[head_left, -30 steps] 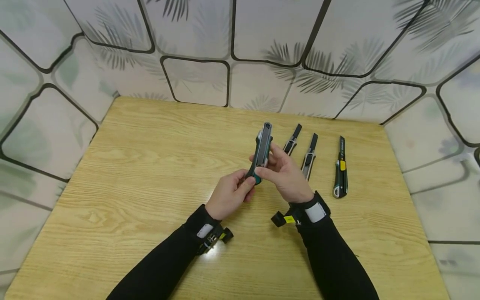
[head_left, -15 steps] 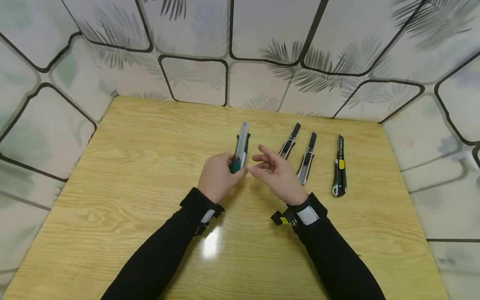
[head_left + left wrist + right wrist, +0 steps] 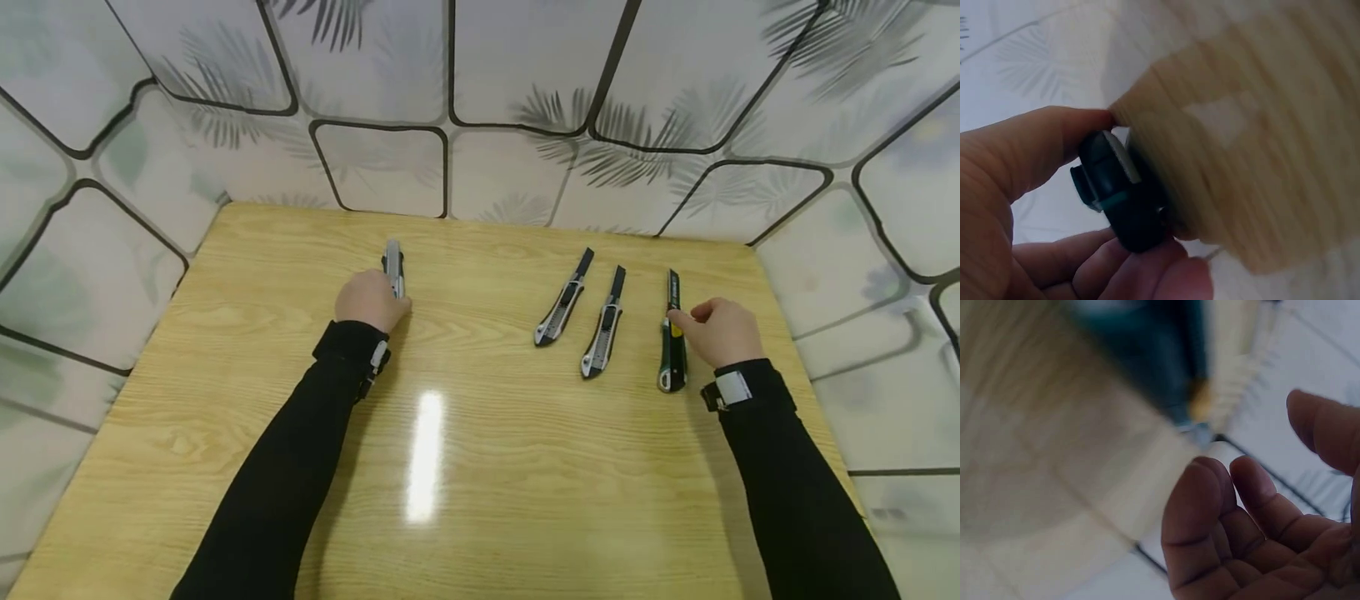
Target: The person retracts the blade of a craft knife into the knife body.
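My left hand (image 3: pixel 369 302) grips a grey and dark green utility knife (image 3: pixel 393 265) near the back left of the table, its grey end pointing away. In the left wrist view the thumb and fingers pinch the knife's dark body (image 3: pixel 1119 194) from both sides. At the right, my right hand (image 3: pixel 723 332) reaches over a dark green snap-off knife (image 3: pixel 673 367) with a yellow slider, its thumb overlapping the knife in the head view. The right wrist view shows this hand's thumb (image 3: pixel 1322 428) spread from its bent fingers, with the blurred knife beyond the fingertips.
Two silver-grey snap-off knives with black tips, one nearer the middle (image 3: pixel 559 313) and one to its right (image 3: pixel 602 343), lie side by side between the hands. Pale patterned panels (image 3: pixel 510 179) border the wooden table (image 3: pixel 510 467) at the back and sides.
My left hand has carried the utility knife left and toward the back of the table. The right hand let go of that knife and moved right to the yellow-slider knife.
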Demonstrator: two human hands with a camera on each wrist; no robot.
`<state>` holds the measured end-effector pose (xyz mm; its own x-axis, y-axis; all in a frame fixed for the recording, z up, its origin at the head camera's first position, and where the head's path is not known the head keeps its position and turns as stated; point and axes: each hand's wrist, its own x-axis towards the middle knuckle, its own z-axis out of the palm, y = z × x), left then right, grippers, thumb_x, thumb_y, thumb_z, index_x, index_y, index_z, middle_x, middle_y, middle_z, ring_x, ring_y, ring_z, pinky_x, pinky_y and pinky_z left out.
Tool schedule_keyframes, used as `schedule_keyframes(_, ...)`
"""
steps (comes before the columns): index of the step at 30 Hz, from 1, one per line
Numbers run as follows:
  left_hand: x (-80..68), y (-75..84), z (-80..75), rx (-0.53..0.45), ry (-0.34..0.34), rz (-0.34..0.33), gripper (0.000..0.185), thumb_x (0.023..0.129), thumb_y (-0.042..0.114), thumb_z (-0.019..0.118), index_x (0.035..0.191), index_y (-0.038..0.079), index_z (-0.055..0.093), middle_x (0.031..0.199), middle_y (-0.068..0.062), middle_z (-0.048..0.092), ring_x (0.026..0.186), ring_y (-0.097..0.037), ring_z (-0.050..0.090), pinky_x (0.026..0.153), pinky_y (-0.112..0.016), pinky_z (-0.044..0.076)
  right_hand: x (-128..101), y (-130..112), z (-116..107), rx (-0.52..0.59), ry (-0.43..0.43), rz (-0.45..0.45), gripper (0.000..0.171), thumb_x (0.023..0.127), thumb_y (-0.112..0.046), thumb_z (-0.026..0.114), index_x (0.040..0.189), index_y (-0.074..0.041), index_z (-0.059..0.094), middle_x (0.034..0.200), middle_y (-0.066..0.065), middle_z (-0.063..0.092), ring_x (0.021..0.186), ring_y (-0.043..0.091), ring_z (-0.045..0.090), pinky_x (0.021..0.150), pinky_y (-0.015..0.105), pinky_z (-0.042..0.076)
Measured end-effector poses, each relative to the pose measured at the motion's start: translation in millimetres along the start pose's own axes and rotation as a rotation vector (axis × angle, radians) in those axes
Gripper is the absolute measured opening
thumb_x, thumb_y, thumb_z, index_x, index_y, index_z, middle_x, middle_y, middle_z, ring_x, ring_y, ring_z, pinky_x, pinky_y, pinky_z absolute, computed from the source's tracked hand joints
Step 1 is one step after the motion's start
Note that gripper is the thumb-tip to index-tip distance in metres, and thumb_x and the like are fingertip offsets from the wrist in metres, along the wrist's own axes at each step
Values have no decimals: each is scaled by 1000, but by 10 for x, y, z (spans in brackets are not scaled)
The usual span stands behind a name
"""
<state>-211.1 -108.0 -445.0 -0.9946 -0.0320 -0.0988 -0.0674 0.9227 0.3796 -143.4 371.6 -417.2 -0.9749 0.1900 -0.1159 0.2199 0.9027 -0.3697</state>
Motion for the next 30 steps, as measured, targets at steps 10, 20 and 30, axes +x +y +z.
schedule_keyframes(10,-460,253,-55,-145,118,134,68,102,63,64,125,0,73,108,-19,76,76,-30,71,62,-42,56,214,171,99,-60,-196,58,73,99,-50,69,123,19,63,111,37,69,96,48,67,77,48,55)
schedule_keyframes(20,-1182,664,83,-668,-164,351,41,104,41,72,131,10,73,108,-4,75,76,-14,59,68,-28,47,-28,-192,21,414,-129,-16,60,109,-54,56,131,2,60,101,-2,79,77,6,68,65,27,54)
schedule_keyframes(30,-1255,821,253,-865,-352,433,35,114,28,56,137,3,63,96,-16,75,75,-26,72,66,-28,57,-518,-1740,388,1052,-266,-286,36,115,-42,49,117,-11,69,106,-3,80,88,13,73,68,26,57)
